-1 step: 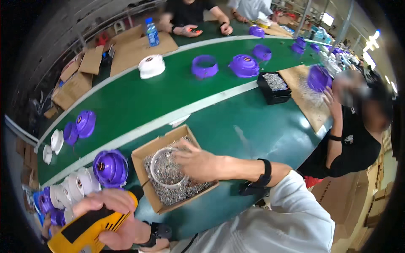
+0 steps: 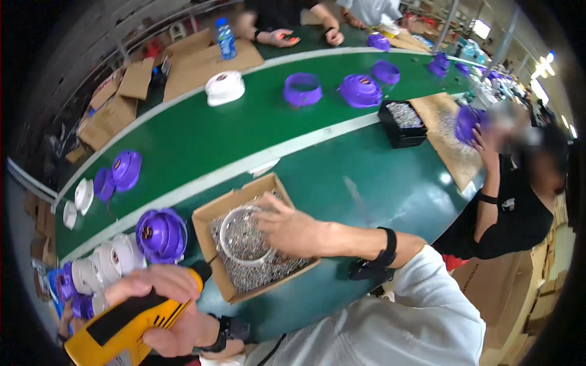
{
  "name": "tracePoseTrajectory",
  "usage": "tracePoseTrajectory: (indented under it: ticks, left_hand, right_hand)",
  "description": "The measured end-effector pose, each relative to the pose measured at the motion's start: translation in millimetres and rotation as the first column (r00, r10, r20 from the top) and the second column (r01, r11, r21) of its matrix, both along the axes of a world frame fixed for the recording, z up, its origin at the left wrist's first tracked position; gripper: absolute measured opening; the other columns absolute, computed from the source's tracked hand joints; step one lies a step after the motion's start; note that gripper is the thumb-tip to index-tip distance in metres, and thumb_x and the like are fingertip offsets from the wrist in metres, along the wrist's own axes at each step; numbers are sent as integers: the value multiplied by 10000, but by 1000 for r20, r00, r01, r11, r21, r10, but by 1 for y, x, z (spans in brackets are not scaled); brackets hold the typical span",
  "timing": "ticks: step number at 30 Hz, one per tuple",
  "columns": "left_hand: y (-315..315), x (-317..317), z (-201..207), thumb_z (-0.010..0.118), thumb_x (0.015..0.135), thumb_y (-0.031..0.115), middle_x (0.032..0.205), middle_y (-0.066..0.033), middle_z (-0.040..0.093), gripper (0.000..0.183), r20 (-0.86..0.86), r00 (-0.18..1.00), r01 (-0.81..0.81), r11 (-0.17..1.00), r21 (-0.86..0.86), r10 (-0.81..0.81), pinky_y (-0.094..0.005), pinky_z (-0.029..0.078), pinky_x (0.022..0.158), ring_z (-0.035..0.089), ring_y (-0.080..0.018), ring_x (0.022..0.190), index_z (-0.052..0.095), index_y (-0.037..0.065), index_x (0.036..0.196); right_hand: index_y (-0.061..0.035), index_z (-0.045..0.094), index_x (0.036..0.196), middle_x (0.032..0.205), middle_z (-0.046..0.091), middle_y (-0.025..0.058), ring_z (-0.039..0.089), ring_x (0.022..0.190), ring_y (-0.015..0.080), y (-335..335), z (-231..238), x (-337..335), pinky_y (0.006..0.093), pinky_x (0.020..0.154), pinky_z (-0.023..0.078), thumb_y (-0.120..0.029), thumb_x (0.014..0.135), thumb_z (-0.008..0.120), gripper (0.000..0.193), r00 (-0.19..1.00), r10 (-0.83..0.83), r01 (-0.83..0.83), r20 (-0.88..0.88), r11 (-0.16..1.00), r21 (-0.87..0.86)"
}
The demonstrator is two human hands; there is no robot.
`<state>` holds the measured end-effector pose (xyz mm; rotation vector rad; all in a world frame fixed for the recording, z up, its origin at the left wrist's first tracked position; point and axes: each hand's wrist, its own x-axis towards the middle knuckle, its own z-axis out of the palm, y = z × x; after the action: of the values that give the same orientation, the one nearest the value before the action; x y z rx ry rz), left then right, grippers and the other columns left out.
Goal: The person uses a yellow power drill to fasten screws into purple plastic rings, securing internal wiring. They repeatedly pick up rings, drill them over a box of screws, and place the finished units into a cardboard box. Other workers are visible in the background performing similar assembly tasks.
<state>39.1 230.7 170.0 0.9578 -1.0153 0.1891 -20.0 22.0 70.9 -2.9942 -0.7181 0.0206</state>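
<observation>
My left hand (image 2: 183, 326) is wrapped round a yellow-and-black power screwdriver (image 2: 107, 332), its dark nose pointing toward the box. The open cardboard box (image 2: 204, 235) holds a heap of tiny metal pieces that look like screws. On the heap rests a clear round tub (image 2: 224, 244) with more of them inside. My right hand (image 2: 296, 232) hovers at the tub's right side, fingers apart and partly over its rim; nothing shows in them, though the lower fingertips are hidden. A purple round housing (image 2: 162, 236) stands left of the box.
White housings (image 2: 107, 262) are stacked at the left edge. Behind runs a green conveyor (image 2: 201, 134) with purple and white parts. A black bin (image 2: 403, 137) of small metal pieces stands right; a co-worker there holds a purple part (image 2: 467, 125). Another person's hands (image 2: 281, 38) are across the belt.
The whole view has shifted slightly, so things on the belt sit a little farther right and higher. Both hands keep nearly the same place and grip.
</observation>
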Motion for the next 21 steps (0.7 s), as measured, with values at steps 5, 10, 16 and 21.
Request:
tracePoseTrajectory:
  ticks: [5,10,16,21]
  left_hand:
    - [-12,3,-2,532,874,504,658,-124,516,555,-67,996,61,996,67,-56,-333,419,439,492,-212,488,361,1,1038]
    - [-25,0,-9,688,801,374,678,-151,552,568,-278,957,120,986,113,-85,-344,477,533,542,-238,564,390,-35,1058]
    - [-42,0,-15,498,891,501,608,-100,490,565,-196,979,7,953,302,55,-295,412,418,473,-181,479,358,-27,1036]
    - [-44,8,-22,449,911,495,606,-102,465,558,-172,979,-55,957,284,107,-291,396,415,441,-176,464,360,-33,1070]
  right_hand:
    - [-64,643,850,823,590,41,540,956,187,7,1,-2,476,1060,281,-226,705,628,217,990,12,-20,137,998,56]
    - [-30,599,937,856,577,89,558,885,256,12,-3,-4,402,920,359,-311,752,670,343,993,-52,-3,107,887,462]
    - [-53,636,851,852,577,80,562,899,244,-6,-16,-5,389,950,342,-279,743,669,253,999,-15,-3,46,929,370]
    - [-66,646,798,832,587,77,582,864,226,-8,-26,-1,395,954,340,-255,747,661,195,999,18,-25,34,971,237]
